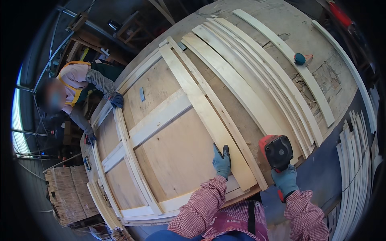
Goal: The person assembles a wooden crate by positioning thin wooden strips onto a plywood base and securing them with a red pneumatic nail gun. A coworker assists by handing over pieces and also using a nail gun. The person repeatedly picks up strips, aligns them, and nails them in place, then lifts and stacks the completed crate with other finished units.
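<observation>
My left hand (222, 162), in a grey-blue glove with dark fingertips, grips the left edge of a wide pale wooden board (204, 111) near its close end. That board lies lengthwise over a large frame of wooden slats on plywood (173, 160). In my right hand (285, 180), also gloved, is a red and black nail gun (277, 153), its round black cap facing up. The nail gun is held just right of a narrower slat (233, 138) alongside the board. Its nose is hidden beneath the body.
A co-worker (76, 86) in dark gloves touches the frame's far left side. Long loose slats (265, 76) lie to the right; a small teal tape measure or similar tool (299, 59) rests on one. More slats (354, 160) are stacked lower right; wrapped bundles (72, 193) stand lower left.
</observation>
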Motion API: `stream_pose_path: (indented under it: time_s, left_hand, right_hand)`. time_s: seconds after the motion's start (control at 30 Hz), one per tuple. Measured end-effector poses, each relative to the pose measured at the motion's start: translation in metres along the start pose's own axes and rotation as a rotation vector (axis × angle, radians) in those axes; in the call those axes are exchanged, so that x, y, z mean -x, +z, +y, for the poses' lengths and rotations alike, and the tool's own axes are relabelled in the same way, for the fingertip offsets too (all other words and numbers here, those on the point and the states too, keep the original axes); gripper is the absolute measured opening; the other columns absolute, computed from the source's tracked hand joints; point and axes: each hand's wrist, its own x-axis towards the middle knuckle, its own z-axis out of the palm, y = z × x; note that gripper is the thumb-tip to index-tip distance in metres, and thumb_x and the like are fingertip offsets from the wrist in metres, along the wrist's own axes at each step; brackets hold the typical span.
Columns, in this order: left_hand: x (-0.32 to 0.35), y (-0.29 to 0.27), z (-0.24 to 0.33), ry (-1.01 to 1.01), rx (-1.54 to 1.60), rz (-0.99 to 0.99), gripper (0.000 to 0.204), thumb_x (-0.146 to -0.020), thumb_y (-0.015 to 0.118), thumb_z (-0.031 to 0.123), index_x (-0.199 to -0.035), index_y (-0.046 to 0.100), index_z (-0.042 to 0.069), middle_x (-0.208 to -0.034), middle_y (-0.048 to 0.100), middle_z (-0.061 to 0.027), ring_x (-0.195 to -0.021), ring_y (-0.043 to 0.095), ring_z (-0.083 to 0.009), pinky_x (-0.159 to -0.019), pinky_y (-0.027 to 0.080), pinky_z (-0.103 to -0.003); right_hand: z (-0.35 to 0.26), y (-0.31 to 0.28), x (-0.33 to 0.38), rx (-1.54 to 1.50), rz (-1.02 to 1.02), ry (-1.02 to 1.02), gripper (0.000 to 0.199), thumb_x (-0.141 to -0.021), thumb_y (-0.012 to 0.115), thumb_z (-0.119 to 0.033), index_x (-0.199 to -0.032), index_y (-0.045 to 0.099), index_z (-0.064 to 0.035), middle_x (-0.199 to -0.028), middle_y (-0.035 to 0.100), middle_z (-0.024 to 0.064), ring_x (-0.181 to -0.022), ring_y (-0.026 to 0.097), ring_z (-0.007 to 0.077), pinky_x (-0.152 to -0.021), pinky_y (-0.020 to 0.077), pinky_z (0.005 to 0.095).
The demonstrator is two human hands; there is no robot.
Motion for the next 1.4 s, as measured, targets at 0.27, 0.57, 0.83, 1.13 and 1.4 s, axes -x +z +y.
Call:
stream_pose_path:
  time_s: [0.27,0.57,0.83,1.13,1.4]
  left_hand:
    - [-0.011,0.005,0.002,0.009,-0.012,0.015,0.058,-0.095,0.054,0.036,-0.141,0.037,0.005,-0.116,0.063,-0.0225,-0.099,0.064,-0.0338,-0.084,0.049,-0.040]
    - [-0.023,0.005,-0.005,0.043,-0.101,-0.023,0.062,-0.094,0.053,0.041,-0.140,0.037,0.003,-0.120,0.059,-0.0247,-0.108,0.060,-0.0388,-0.090,0.047,-0.041]
    - [0.014,-0.047,0.005,0.078,0.089,-0.304,0.063,-0.093,0.060,0.025,-0.143,0.031,0.000,-0.122,0.058,-0.0220,-0.106,0.059,-0.0275,-0.089,0.048,-0.035]
    - [0.102,-0.044,-0.032,0.598,-0.701,-0.311,0.086,-0.067,0.079,0.046,-0.132,0.046,0.002,-0.130,0.046,-0.0188,-0.118,0.042,-0.0374,-0.100,0.037,-0.045]
    - [0.110,-0.035,-0.051,0.606,-0.648,-0.212,0.083,-0.066,0.080,0.045,-0.132,0.047,0.005,-0.124,0.049,-0.0177,-0.112,0.046,-0.0358,-0.097,0.040,-0.043]
  right_hand:
    - [-0.002,0.004,0.002,-0.066,0.004,0.075,0.023,-0.071,0.071,-0.024,-0.089,0.069,-0.0094,-0.083,0.071,0.0125,-0.079,0.068,0.0305,-0.073,0.0544,0.0396]
    - [0.002,0.007,-0.004,0.145,-0.036,-0.170,0.019,-0.073,0.067,-0.027,-0.084,0.067,-0.0114,-0.078,0.068,0.0143,-0.071,0.066,0.0338,-0.065,0.0534,0.0434]
    - [-0.015,-0.019,-0.011,0.118,-0.126,0.059,0.033,-0.074,0.065,-0.030,-0.099,0.065,-0.0080,-0.092,0.068,0.0178,-0.089,0.065,0.0357,-0.079,0.0522,0.0436]
    - [-0.010,-0.014,-0.016,0.052,-0.250,0.144,0.042,-0.076,0.063,-0.033,-0.112,0.061,-0.0120,-0.103,0.067,0.0149,-0.098,0.064,0.0341,-0.087,0.0494,0.0428]
    - [-0.008,-0.010,-0.015,-0.003,-0.254,0.067,0.043,-0.074,0.063,-0.032,-0.113,0.061,-0.0133,-0.102,0.067,0.0154,-0.097,0.064,0.0315,-0.088,0.0493,0.0406]
